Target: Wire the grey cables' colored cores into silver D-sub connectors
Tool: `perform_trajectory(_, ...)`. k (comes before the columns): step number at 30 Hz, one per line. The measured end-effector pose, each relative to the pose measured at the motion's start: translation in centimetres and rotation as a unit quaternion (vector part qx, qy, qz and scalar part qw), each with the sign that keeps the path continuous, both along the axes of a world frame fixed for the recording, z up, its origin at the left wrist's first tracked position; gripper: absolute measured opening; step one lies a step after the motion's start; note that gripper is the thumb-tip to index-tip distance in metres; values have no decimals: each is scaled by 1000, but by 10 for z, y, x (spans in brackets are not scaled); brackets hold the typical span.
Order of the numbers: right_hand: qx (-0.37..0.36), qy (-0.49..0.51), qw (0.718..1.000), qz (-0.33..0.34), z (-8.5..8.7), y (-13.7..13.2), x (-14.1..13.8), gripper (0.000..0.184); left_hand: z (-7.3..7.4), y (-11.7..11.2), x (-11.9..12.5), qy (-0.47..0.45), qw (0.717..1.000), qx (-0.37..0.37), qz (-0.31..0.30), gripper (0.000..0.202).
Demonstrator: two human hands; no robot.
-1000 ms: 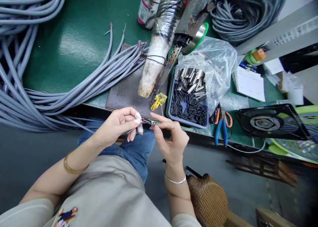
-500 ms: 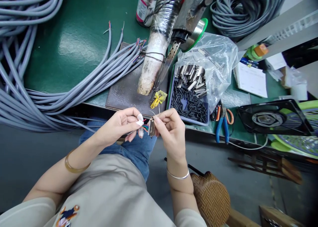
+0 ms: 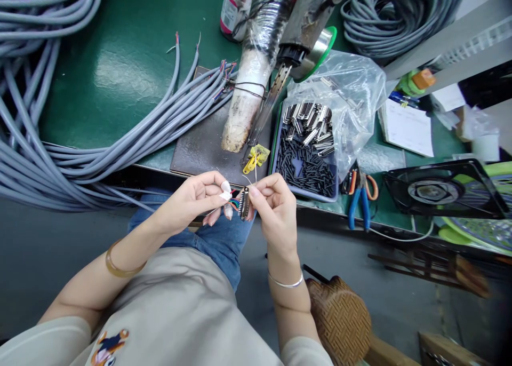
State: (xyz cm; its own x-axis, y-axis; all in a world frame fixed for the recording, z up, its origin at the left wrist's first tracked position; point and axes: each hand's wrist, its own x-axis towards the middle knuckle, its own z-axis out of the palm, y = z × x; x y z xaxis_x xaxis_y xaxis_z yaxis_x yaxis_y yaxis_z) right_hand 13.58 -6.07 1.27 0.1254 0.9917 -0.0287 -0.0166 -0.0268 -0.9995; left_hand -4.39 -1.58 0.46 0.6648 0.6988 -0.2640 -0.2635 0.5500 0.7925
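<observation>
My right hand (image 3: 274, 208) pinches a small metal multi-pin connector (image 3: 244, 203), held upright just in front of the bench edge. Thin coloured wires (image 3: 234, 200) run from the connector's left side into the fingertips of my left hand (image 3: 196, 200), which is closed on them. Both hands sit close together over my lap, below a dark metal plate (image 3: 202, 150) on the green bench.
Bundles of grey cable (image 3: 120, 136) cover the left of the bench. A blue tray (image 3: 306, 160) of black pins and connectors sits to the right, with a plastic bag (image 3: 344, 96), blue pliers (image 3: 358, 198), a yellow clip (image 3: 254, 159) and a black fan (image 3: 440, 192). A wrapped pipe (image 3: 256, 67) hangs above.
My right hand turned the connector from lying flat to standing upright and curled its fingers round it. The left hand kept its pinch on the wires.
</observation>
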Motion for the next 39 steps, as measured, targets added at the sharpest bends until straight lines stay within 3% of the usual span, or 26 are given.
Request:
perform_trajectory(15,4,-42,999,-6,-3,-2,2,24,-3,0,0,-14,1000,-11,12,31)
perform_trajectory(19,69,-109,992,-5,-6,-5,5,13,-5,-1,0,-16,1000,-11,23,28)
perform_trajectory(21,172,-183,968,6,-6,-8,7,9,-7,-2,-1,-14,999,-2,37,26)
perform_trajectory(23,283,-267,921,21,-6,-12,9,18,-8,-2,-3,-13,998,13,54,25)
perform_trajectory(25,344,-322,882,23,-7,-16,11,23,-7,-3,-4,-9,997,33,73,23)
perform_trajectory(33,389,-469,792,-40,-18,-16,9,19,-11,-14,-1,48,978,162,123,3)
perform_trajectory(39,390,-482,779,-88,-27,-16,7,29,-8,-16,1,48,973,178,135,4)
